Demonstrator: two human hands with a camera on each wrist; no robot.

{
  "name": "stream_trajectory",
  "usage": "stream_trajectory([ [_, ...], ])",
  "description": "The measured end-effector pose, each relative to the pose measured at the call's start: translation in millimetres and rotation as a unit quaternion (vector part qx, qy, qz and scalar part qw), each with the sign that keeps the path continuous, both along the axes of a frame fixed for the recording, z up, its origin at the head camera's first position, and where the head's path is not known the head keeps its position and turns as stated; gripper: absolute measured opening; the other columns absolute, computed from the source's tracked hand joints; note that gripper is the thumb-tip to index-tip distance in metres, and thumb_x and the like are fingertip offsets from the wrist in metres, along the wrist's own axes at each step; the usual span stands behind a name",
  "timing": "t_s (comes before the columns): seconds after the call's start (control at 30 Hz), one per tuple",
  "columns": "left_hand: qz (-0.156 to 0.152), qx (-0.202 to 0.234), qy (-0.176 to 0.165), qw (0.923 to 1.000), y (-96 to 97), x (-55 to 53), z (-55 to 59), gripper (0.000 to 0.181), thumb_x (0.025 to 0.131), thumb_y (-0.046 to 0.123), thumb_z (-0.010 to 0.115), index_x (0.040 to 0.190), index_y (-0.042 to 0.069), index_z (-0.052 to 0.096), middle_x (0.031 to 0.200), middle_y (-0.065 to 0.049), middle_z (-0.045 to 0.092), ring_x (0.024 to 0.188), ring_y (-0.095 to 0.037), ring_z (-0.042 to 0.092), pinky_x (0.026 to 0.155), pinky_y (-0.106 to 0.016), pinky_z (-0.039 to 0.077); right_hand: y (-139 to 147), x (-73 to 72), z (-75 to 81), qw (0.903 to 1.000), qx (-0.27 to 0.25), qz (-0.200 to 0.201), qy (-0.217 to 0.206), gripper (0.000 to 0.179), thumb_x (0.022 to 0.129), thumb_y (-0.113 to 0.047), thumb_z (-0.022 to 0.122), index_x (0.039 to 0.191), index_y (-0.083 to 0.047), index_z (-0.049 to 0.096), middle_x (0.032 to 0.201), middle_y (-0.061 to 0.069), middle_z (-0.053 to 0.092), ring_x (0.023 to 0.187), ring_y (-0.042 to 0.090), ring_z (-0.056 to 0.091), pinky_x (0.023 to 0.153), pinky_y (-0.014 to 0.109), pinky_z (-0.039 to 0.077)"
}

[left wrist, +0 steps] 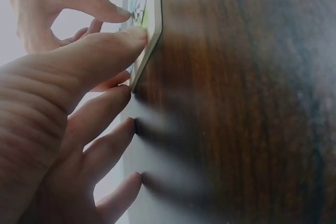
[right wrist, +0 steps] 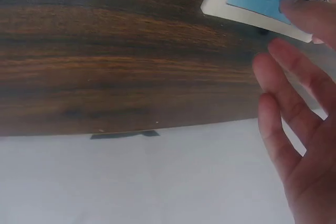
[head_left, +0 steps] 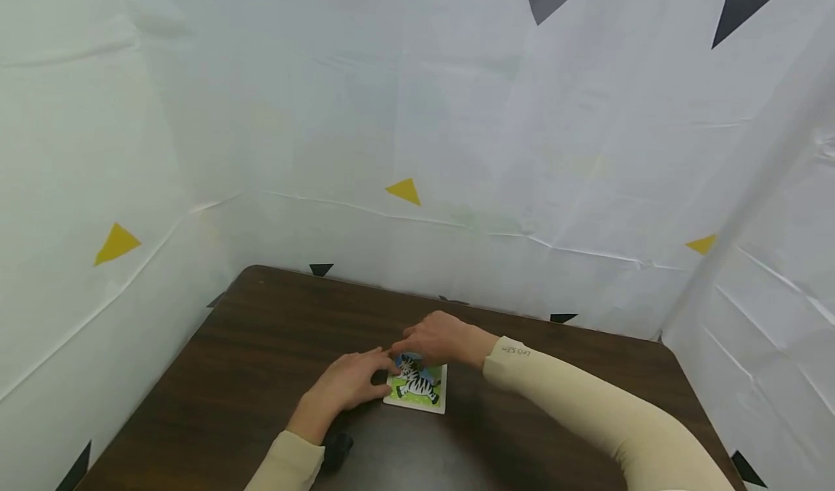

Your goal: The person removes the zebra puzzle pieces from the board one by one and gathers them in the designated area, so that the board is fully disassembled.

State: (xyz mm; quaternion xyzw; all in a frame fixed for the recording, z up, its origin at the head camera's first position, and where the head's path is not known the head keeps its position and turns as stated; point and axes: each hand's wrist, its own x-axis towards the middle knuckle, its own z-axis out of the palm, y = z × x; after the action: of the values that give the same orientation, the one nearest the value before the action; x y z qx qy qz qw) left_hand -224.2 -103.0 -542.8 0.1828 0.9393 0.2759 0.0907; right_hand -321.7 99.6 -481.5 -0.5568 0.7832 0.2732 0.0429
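The zebra board [head_left: 419, 388] lies on the table [head_left: 300, 324], low in the middle of the head view. The left hand [head_left: 349, 378], loosely spread, touches its left edge; the right hand [head_left: 437, 339], loosely bent, thumbs its top. Pressing softly should keep it steady.

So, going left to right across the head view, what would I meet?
Yellow triangle on the left wall → left hand → zebra picture → right sleeve.
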Motion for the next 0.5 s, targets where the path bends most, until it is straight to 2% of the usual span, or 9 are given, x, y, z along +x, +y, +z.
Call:
stream_trajectory([
  [0.17,-0.010,0.002,0.009,0.9999,1.3,0.3,-0.2,0.034,0.099,0.035,0.080,0.132,0.028,0.077,0.154,-0.001,0.065,0.152,-0.030,0.053,0.117,-0.066,0.045,-3.7,0.2,2.2,0.9995,0.014,-0.016,-0.022,0.055,0.097,-0.040,0.082,0.146,-0.044,0.057,0.131,-0.011,0.073,0.070,0.006,0.057,0.054,0.025,0.050],
  [0.37,-0.013,0.005,0.009,0.9999,5.5,-2.6,0.3,0.033,0.100,0.035,0.079,0.133,0.029,0.076,0.153,0.001,0.066,0.154,-0.029,0.051,0.121,-0.068,0.041,-0.9,-1.4,4.8,0.9998,0.019,-0.010,-0.002,0.055,0.094,-0.044,0.084,0.142,-0.043,0.057,0.127,-0.011,0.072,0.066,0.008,0.049,0.053,0.027,0.048],
  [0.5,-0.012,0.010,0.001,0.9999,7.9,-4.3,-1.6,0.032,0.100,0.036,0.079,0.131,0.028,0.075,0.157,-0.005,0.062,0.153,-0.032,0.050,0.124,-0.068,0.036,5.4,-0.6,4.9,0.9999,0.010,-0.006,0.001,0.050,0.095,-0.042,0.084,0.139,-0.041,0.058,0.128,-0.009,0.072,0.065,0.008,0.051,0.054,0.026,0.050],
])
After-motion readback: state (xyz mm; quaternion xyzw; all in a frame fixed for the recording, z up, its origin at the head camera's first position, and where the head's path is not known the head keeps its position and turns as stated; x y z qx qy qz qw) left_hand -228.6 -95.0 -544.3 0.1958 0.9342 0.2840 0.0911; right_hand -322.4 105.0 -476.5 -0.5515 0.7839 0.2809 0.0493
